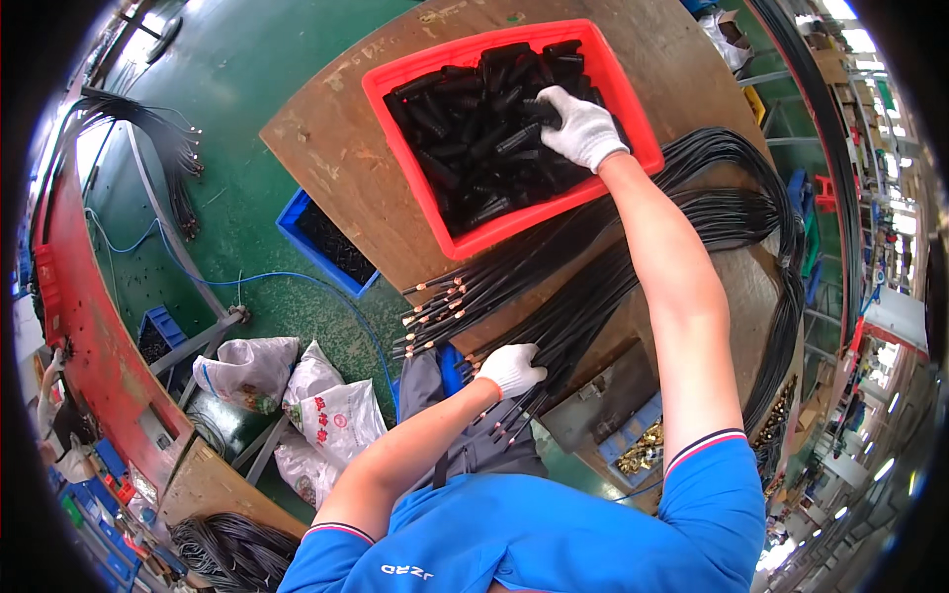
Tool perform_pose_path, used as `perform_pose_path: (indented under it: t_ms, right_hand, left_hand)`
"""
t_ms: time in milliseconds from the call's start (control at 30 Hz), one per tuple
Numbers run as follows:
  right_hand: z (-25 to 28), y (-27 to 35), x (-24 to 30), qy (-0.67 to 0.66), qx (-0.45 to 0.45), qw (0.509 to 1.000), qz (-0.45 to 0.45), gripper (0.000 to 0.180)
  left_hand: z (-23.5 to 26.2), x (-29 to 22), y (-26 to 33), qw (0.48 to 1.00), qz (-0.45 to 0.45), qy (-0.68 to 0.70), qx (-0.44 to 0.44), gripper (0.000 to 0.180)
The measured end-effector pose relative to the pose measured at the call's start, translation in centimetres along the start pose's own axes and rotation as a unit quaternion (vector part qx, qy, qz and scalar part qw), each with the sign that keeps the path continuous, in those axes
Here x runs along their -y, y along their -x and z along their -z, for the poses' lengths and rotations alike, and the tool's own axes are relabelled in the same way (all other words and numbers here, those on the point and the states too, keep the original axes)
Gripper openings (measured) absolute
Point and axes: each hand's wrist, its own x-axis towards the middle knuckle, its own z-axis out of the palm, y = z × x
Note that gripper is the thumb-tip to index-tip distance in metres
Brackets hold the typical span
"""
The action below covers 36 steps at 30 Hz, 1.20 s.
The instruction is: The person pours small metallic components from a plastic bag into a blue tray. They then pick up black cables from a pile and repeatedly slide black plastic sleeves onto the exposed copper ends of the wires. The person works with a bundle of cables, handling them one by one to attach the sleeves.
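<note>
Head view: your left hand (512, 370) grips bare-ended, seemingly unfinished cables (583, 331) beside the table's (331, 124) near edge; your right hand (583, 130), grasp unclear, dips into a full bin (534, 214).

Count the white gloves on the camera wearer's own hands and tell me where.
2: one glove on the left hand, against the black cables; another on the right hand, over the black parts in the red bin.

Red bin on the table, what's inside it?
The red bin holds a heap of black tube-like parts, with the gloved right hand over some. Upper pieces show; the bin's floor and anything deeper are covered, as is whatever lies under the hand.
</note>
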Motion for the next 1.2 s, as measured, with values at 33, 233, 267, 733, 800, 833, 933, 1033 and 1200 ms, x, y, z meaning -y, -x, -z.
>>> perform_pose_path:
  t_ms: [33, 233, 267, 733, 800, 833, 933, 1033, 1200]
  right_hand:
    - [-0.1, 0.0, -0.5, -0.030, -0.041, 0.999, 0.006, 0.045]
    - [1.6, 3.2, -1.0, -0.449, -0.114, 0.886, 0.002, 0.033]
    - [2.5, 4.7, -0.7, -0.502, -0.097, 0.859, -0.019, 0.030]
    - [-3.1, 41.1, 4.9, -0.679, -0.228, 0.594, -0.367, 0.040]
    - [-6.5, 44.6, 7.1, -0.716, -0.280, 0.526, -0.364, 0.033]
    - [-8.2, 45.4, 8.4, -0.703, -0.319, 0.501, -0.392, 0.031]
    - [-12.8, 45.9, 11.4, -0.707, -0.374, 0.437, -0.412, 0.031]
    - [-14.1, 46.7, 12.9, -0.599, -0.349, 0.556, -0.459, 0.024]
    - [-9.1, 48.9, 10.3, -0.266, -0.317, 0.877, -0.246, 0.031]
  left_hand:
    - [0.1, -0.2, 0.0, 1.000, 0.005, -0.003, 0.005, 0.052]
    - [-0.3, 0.5, -0.2, 1.000, -0.013, 0.012, -0.005, 0.053]
    - [-0.4, 0.6, -0.2, 1.000, -0.016, 0.015, -0.006, 0.054]
    - [2.2, -3.9, 0.8, 0.929, 0.139, 0.289, 0.186, 0.023]
    - [1.7, -5.2, 1.4, 0.909, 0.167, 0.326, 0.198, 0.023]
    - [1.2, -6.0, 1.8, 0.905, 0.168, 0.336, 0.197, 0.022]
    - [-0.6, -7.1, 2.7, 0.904, 0.159, 0.353, 0.181, 0.021]
    - [-1.7, -7.1, 2.8, 0.921, 0.150, 0.331, 0.141, 0.023]
    - [-1.0, -7.8, 2.5, 0.937, 0.178, 0.261, 0.147, 0.028]
